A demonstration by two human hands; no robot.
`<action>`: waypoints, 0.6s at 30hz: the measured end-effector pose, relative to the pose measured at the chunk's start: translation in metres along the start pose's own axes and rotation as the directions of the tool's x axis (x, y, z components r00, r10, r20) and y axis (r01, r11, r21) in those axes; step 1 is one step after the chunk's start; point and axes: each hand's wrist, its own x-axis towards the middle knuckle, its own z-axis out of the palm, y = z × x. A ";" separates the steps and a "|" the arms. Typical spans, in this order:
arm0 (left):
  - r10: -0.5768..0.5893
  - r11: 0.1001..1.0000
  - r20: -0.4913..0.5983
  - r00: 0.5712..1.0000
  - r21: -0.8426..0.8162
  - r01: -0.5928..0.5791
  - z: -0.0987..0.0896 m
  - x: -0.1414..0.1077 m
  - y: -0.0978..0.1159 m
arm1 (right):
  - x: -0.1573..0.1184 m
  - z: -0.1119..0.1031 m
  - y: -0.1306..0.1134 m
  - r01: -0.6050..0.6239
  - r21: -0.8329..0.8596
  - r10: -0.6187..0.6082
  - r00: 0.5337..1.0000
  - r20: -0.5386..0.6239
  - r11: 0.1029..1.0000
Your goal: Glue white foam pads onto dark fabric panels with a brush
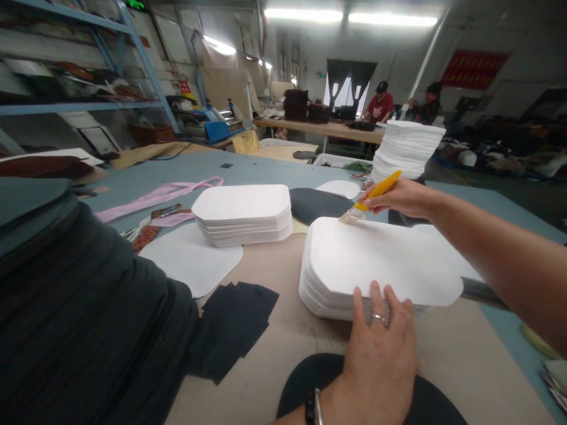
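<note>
My right hand [401,198] grips a paintbrush [376,192] with a yellow handle. Its pale bristles touch the far edge of the top sheet on a stack of white cut-corner sheets [367,254]. My left hand [383,342], wearing a ring, rests its spread fingertips on the near edge of that same stack. Under the left wrist lies a dark rounded piece [305,378]. A second, smaller stack of white sheets [243,203] sits to the left, partly on a loose white sheet [190,260].
A tall pile of dark material [88,307] fills the left foreground, with dark scraps [234,321] beside it. Pink strips [159,193] lie farther back. A tall white stack [407,147] stands at the back right. Two people [380,106] are at a far table.
</note>
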 end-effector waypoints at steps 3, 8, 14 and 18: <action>0.011 1.000 0.011 1.000 -0.003 -0.011 0.001 0.000 0.000 | -0.019 -0.030 0.013 -0.038 -0.023 0.037 0.997 -0.064 0.999; 0.018 1.000 0.032 0.999 -0.009 -0.017 0.002 -0.001 -0.002 | -0.058 -0.070 0.031 -0.111 -0.077 0.093 0.975 -0.202 0.991; 0.001 1.000 0.097 0.995 -0.027 0.002 0.000 0.002 -0.002 | -0.098 -0.076 0.033 -0.225 -0.258 0.103 0.905 -0.413 0.939; 0.009 0.999 0.158 0.987 -0.047 -0.002 -0.003 0.003 -0.002 | -0.134 -0.052 0.023 -0.317 -0.453 0.056 0.864 -0.501 0.834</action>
